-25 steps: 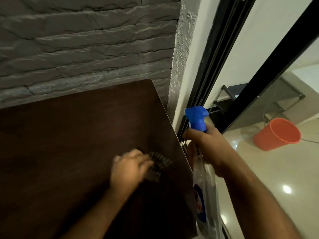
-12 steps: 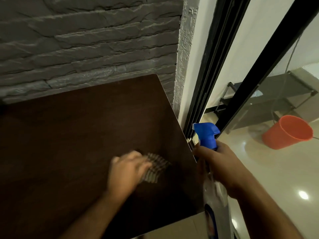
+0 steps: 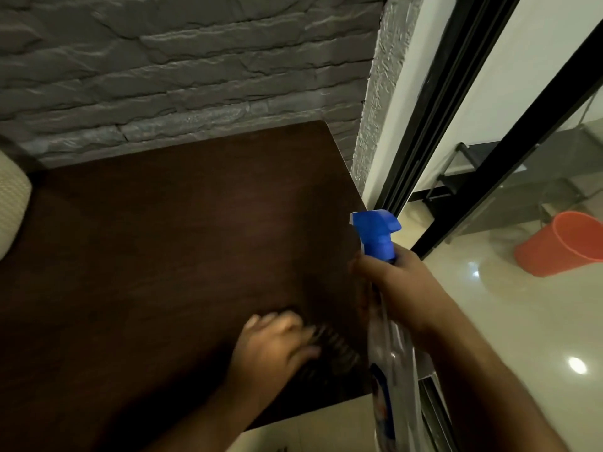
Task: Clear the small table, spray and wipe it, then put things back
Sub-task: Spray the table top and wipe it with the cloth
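Near the worktop's front right corner, the left hand's fingers (image 3: 287, 324) press down on a dark ribbed cloth (image 3: 329, 353), curled over its near side and gripping it flat against the wood; the picture is blurred here, so the cloth's exact shape is hard to tell. The left hand (image 3: 274, 350) lies palm down on the worktop (image 3: 163, 256), its forearm running back toward the front edge.

Just beside that corner, past the right edge, the right hand's fingers (image 3: 365, 272) wrap the neck of a spray bottle (image 3: 388, 353), closed tight around it under the blue trigger head (image 3: 377, 233). The right hand (image 3: 398, 288) holds the bottle tilted, its head up and leaning toward the worktop, its clear body hanging down along the right edge with a blue label (image 3: 385, 406) low on it. The nozzle points left over the wood.

The dark brown worktop carries nothing but the cloth and the left hand. Its back edge meets a grey stone-pattern wall (image 3: 195, 76). At its left edge a pale cushion (image 3: 13, 203) shows partly. To the right of the worktop stands a black door frame (image 3: 434, 125), and beyond it, well apart on a glossy floor (image 3: 522, 337), an orange bucket (image 3: 561, 243) leans on its side.
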Motion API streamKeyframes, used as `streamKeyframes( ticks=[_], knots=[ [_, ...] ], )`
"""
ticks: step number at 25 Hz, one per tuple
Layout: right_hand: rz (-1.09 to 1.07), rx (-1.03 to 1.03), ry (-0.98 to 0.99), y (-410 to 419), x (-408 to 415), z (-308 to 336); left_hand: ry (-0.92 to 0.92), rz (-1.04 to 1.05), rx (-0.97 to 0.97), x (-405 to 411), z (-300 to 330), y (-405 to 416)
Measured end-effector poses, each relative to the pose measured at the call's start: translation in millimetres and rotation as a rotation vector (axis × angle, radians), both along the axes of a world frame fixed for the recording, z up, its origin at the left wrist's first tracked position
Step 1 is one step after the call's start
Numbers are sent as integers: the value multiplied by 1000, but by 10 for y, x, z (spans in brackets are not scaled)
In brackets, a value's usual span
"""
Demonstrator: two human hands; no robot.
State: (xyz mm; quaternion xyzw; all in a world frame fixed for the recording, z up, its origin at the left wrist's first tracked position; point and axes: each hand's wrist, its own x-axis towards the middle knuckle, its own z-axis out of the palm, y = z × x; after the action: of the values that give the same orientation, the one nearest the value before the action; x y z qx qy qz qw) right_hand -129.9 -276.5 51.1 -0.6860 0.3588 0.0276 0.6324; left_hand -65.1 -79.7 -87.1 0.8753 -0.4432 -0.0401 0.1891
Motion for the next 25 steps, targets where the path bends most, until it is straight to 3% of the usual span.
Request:
streamKeyframes(
  ticks=[4, 9, 12, 14, 18, 21, 25],
  knots=[
    [-39, 32, 2, -27, -96, 55, -112, 104, -35, 390, -11, 687],
    [-49, 9, 8, 45, -154, 35, -55, 422, 23, 1130, -17, -646],
    [-32, -53, 5, -34, -244, 42, 81, 438, -26, 815, -33, -1534],
    [-21, -98, 15, -143, -393, 32, 87, 332, -29, 299, -32, -1744],
    [-47, -87, 50, -396, -750, 40, 57, 62, -70, -712, -23, -1046],
    [-53, -46, 30, -546, -921, 7, -7, 180, -93, -579, -79, -516],
    [-36, -32, 0, -635, -1054, -46, 2, 416, 20, -14, -14, -1440]
  ],
)
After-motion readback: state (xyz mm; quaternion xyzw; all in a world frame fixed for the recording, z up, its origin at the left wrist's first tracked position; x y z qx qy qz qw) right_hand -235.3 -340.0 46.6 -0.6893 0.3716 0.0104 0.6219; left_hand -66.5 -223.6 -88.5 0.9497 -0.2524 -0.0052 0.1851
